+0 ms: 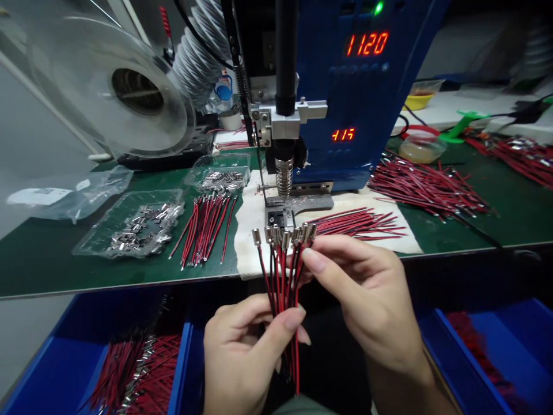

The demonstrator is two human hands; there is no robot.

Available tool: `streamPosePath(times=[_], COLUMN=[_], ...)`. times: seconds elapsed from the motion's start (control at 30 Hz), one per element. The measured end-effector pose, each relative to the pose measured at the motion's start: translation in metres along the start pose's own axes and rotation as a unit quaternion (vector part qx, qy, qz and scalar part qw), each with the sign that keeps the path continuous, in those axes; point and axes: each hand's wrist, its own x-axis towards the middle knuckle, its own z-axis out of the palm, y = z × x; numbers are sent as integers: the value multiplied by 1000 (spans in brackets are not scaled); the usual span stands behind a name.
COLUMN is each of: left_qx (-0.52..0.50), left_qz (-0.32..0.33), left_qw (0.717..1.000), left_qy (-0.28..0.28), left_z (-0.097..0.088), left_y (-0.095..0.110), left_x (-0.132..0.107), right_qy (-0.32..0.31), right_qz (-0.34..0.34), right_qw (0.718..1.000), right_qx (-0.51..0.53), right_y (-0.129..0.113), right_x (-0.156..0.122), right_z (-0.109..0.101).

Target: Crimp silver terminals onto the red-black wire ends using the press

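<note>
My left hand (242,351) is closed around the lower part of a small bundle of red and black wires (283,282), held upright in front of the table edge. Each wire ends in a small metal cap (283,235) at the top. My right hand (367,294) pinches the upper wires just below the caps, thumb and fingers pressed together. Directly behind the bundle stands a blue machine (345,92) with red digit displays and a vertical tool head (284,173) over a small metal fixture (280,218).
On the green table (43,259) lie a row of wires (205,227), plastic bags of metal caps (138,227), and piles of finished wires (425,187). A clear reel (129,86) stands back left. Blue bins (86,357) with wires sit below the table edge.
</note>
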Motion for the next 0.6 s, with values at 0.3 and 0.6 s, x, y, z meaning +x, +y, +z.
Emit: streamPosePath(times=[0.3, 0.6], left_qx=[8, -44], left_qz=[19, -31], left_qw=[1000, 998], left_qy=[9, 19], left_z=[0, 0], left_y=[-1, -2], left_x=[1, -1], right_qy=[7, -27], right_qz=[27, 26], right_qw=[1000, 999], right_qx=[1, 33], right_y=[-1, 0], right_x=[-1, 2], right_z=[3, 0])
